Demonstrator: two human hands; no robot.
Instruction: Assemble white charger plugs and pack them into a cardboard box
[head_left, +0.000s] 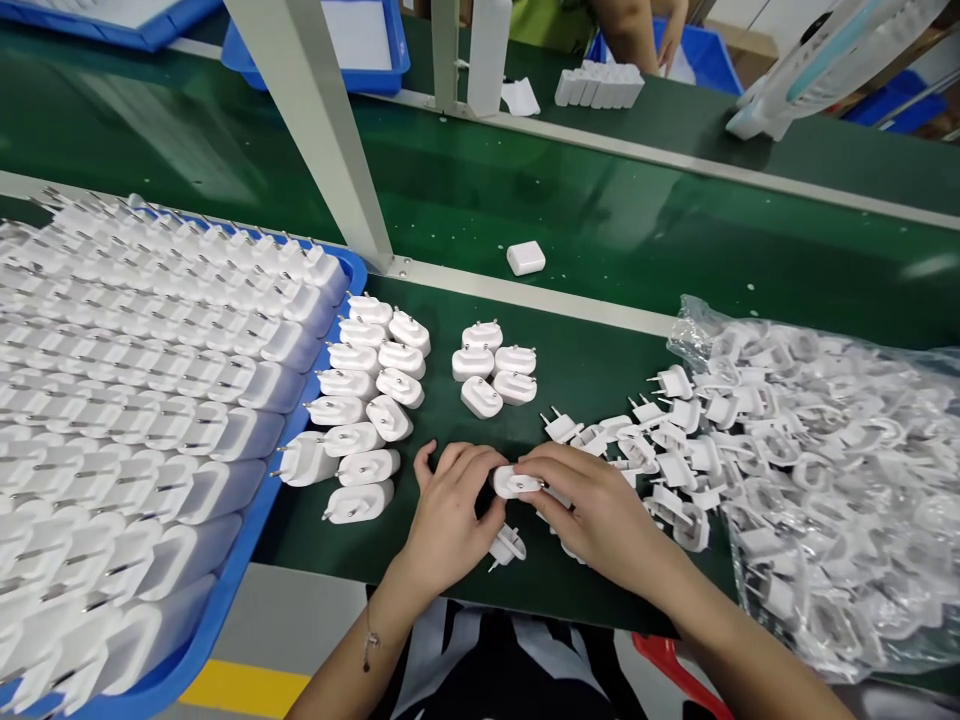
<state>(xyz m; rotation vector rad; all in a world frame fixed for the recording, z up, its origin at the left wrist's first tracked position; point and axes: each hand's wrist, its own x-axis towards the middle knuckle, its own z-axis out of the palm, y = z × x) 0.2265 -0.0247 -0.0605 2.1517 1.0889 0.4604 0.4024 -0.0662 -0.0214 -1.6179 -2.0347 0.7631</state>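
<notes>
A small white charger plug [513, 484] with metal pins is held between my two hands at the front of the green bench. My left hand [456, 512] grips its left end with thumb and fingers. On the pin side, my right hand [600, 508] pinches it. A loose white plug cover [508, 547] with pins lies just below, between my hands. Right of my fingers spreads a pile of similar plug covers [675, 465]. Left of my left hand stand two uneven columns of white chargers [360, 468], and a small cluster of chargers [480, 362] stands ahead.
A blue tray [251, 560] packed with rows of chargers fills the left. A clear plastic bag [847, 480] of plug covers covers the right. One white block [526, 258] sits on the green conveyor belt [615, 230]. Beyond it, another person's arm [637, 30] shows.
</notes>
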